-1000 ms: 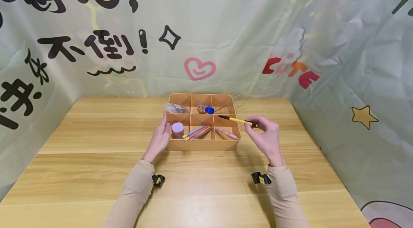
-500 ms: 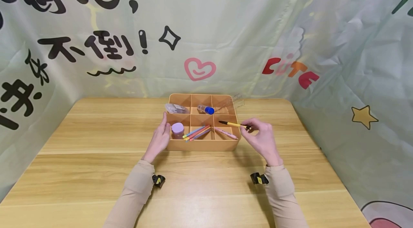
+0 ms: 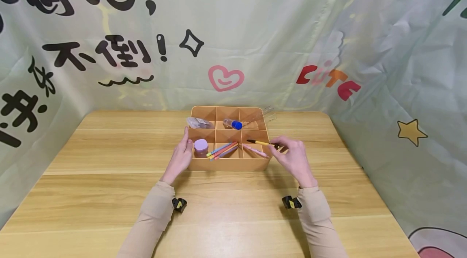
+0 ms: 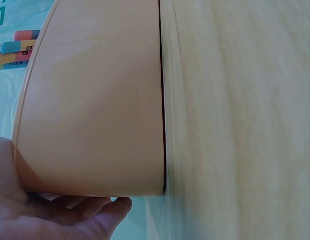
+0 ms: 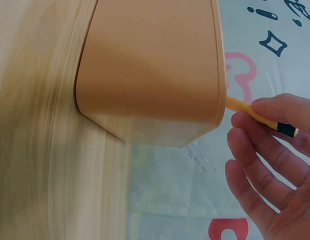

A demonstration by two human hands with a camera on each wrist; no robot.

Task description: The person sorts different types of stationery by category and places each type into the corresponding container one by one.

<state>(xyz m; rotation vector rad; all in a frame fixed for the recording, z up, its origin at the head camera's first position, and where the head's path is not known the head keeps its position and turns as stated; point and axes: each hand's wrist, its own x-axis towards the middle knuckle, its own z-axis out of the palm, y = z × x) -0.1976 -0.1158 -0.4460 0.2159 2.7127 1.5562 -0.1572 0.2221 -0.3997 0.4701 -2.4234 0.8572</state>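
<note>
A tan organizer box (image 3: 230,164) with several compartments stands toward the back of the table. My left hand (image 3: 178,160) rests against its left side; in the left wrist view the fingers lie along the end wall. My right hand (image 3: 294,160) pinches a yellow pen (image 3: 260,142) with black ends by its rear, between thumb and fingertips. The pen's dark tip points left over the front right compartment, where a pink pen (image 3: 256,151) leans. In the right wrist view the box wall hides the pen's front part.
Front compartments also hold a purple-lidded jar (image 3: 201,147) and several coloured pens (image 3: 222,150). Behind are a clear plastic packet (image 3: 199,123), a blue-capped tube (image 3: 232,123) and a transparent item (image 3: 269,114) sticking out past the back right. A printed curtain (image 3: 255,47) hangs behind the table.
My right hand has moved left and slightly toward me, bringing the yellow pen lower over the front right compartment. The left hand and the box have stayed put.
</note>
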